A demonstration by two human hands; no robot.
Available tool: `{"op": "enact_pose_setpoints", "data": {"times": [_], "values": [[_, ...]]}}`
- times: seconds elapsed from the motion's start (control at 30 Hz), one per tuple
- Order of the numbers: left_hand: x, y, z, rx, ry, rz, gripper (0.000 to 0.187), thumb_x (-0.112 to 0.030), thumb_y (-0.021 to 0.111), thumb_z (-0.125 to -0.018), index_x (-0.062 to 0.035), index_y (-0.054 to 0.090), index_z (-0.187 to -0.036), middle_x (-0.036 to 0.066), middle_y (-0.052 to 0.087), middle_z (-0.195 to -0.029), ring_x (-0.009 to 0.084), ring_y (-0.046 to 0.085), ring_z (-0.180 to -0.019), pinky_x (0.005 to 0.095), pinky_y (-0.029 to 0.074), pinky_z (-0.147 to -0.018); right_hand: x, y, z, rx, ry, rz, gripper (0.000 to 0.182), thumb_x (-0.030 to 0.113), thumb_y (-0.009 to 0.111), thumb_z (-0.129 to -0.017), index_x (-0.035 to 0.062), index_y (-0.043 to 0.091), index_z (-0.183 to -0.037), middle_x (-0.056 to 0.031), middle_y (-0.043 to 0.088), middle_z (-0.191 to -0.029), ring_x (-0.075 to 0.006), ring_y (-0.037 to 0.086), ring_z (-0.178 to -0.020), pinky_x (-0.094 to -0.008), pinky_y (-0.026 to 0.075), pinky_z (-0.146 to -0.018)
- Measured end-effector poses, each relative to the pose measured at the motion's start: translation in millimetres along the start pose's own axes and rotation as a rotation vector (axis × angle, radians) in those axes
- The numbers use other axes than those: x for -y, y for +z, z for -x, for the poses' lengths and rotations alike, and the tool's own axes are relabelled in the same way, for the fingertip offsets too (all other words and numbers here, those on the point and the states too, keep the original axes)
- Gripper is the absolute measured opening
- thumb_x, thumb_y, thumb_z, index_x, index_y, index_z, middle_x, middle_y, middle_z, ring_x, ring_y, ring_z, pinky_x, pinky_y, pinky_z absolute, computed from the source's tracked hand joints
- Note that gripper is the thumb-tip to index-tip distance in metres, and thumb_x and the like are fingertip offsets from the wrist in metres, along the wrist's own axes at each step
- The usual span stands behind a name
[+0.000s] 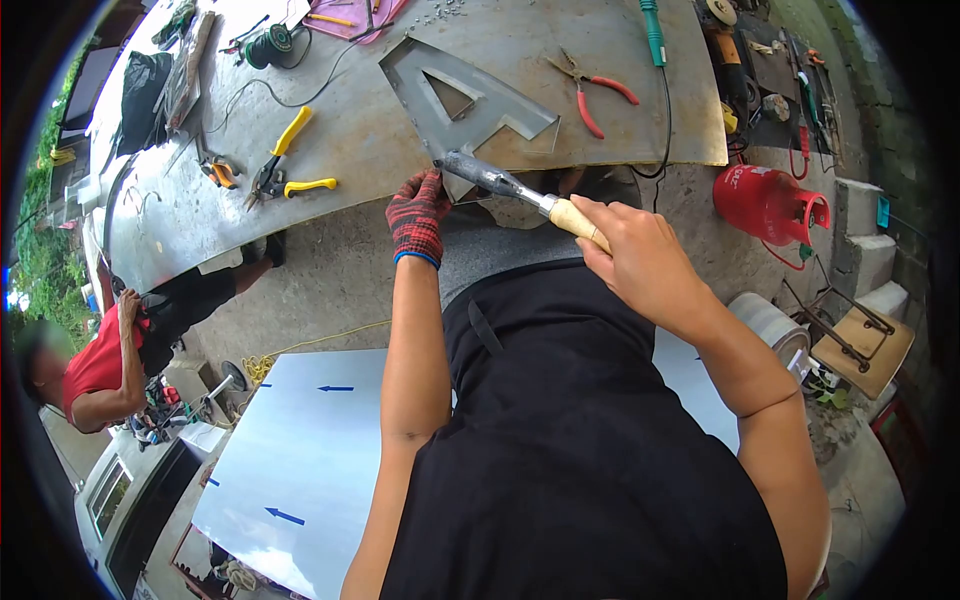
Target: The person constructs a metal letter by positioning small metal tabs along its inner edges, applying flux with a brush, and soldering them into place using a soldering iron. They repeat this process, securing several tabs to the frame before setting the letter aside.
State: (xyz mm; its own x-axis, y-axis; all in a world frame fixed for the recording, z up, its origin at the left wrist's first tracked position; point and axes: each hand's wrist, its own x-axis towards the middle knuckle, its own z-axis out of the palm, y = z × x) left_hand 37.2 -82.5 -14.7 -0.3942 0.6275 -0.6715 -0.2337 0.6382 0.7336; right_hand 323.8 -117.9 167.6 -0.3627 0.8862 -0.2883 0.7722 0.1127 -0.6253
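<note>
A sheet-metal letter A, hollow with raised side walls, lies at the near edge of the metal-topped table. My left hand, in a red and black knit glove, is closed at the near end of the letter, its fingertips pinching the edge there. In my right hand, which is bare, is the wooden handle of what looks like a soldering iron. Its thick dark barrel reaches left over the letter's near leg, the end close to my gloved fingertips. The exact contact point is hidden.
Red-handled pliers, yellow-handled snips, orange-handled pliers and a teal-handled corded tool lie on the table. Right of it is a red gas cylinder. A person in red is at the left. Behind me is a pale sheet.
</note>
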Motion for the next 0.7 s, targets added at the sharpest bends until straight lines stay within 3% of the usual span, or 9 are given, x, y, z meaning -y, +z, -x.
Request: {"op": "enact_pose_setpoints", "data": {"times": [0.27,0.33,0.5,0.57,0.63,0.67,0.7], "values": [[2,-1,-1,0.010,0.010,0.013,0.030,-0.027,0.078,-0.094,-0.0057,0.071,-0.115,0.005,0.073,-0.092,0.0162,0.068,-0.077,0.0326,0.059,-0.068,-9,-4,-4,-0.020,-0.019,-0.031,0.044,0.013,0.071,-0.090,0.0009,0.063,-0.132,-0.0191,0.068,-0.090,-0.0393,0.068,-0.081,-0.0482,0.053,-0.075],[1,-1,-1,-0.002,-0.016,-0.006,0.033,-0.024,0.080,-0.092,-0.0023,0.071,-0.116,0.008,0.075,-0.100,0.0170,0.070,-0.086,0.0317,0.059,-0.069,-12,-8,-4,-0.025,-0.018,-0.050,0.044,0.013,0.071,-0.090,0.0015,0.064,-0.131,-0.0190,0.068,-0.091,-0.0393,0.068,-0.081,-0.0485,0.053,-0.075],[3,-1,-4,-0.023,-0.019,-0.005,0.031,-0.025,0.080,-0.092,-0.0023,0.072,-0.112,0.008,0.075,-0.099,0.0164,0.069,-0.084,0.0307,0.059,-0.066,-19,-25,-3,-0.112,0.037,-0.244,0.043,0.013,0.072,-0.087,0.0013,0.067,-0.129,-0.0224,0.072,-0.101,-0.0411,0.069,-0.089,-0.0436,0.054,-0.081],[7,-2,-8,-0.022,-0.014,0.002,0.031,-0.025,0.081,-0.092,-0.0021,0.073,-0.111,0.008,0.075,-0.098,0.0162,0.069,-0.082,0.0304,0.058,-0.066,-20,-36,-2,-0.109,0.064,-0.261,0.044,0.013,0.073,-0.087,0.0013,0.067,-0.130,-0.0235,0.073,-0.103,-0.0389,0.071,-0.090,-0.0401,0.055,-0.083],[6,-2,-5,-0.032,0.005,-0.004,0.030,-0.025,0.081,-0.092,-0.0022,0.073,-0.109,0.007,0.075,-0.095,0.0162,0.069,-0.079,0.0311,0.059,-0.066,-26,-44,-2,-0.199,0.090,-0.352,0.043,0.011,0.073,-0.088,0.0021,0.067,-0.130,-0.0215,0.073,-0.098,-0.0295,0.072,-0.085,-0.0366,0.055,-0.080],[5,-2,-5,-0.029,0.006,-0.004,0.030,-0.025,0.081,-0.092,-0.0022,0.073,-0.109,0.007,0.075,-0.095,0.0162,0.069,-0.079,0.0311,0.059,-0.066,-31,-50,-2,-0.212,0.142,-0.374,0.043,0.012,0.074,-0.089,0.0030,0.067,-0.130,-0.0180,0.073,-0.096,-0.0201,0.071,-0.085,-0.0327,0.054,-0.079],[4,-2,-3,-0.025,0.006,-0.016,0.029,-0.025,0.081,-0.091,-0.0032,0.074,-0.109,0.007,0.074,-0.094,0.0164,0.068,-0.078,0.0314,0.059,-0.066,-39,-53,-4,-0.216,0.142,-0.371,0.043,0.012,0.074,-0.089,0.0030,0.067,-0.130,-0.0180,0.073,-0.096,-0.0201,0.071,-0.085,-0.0327,0.054,-0.079]]}}
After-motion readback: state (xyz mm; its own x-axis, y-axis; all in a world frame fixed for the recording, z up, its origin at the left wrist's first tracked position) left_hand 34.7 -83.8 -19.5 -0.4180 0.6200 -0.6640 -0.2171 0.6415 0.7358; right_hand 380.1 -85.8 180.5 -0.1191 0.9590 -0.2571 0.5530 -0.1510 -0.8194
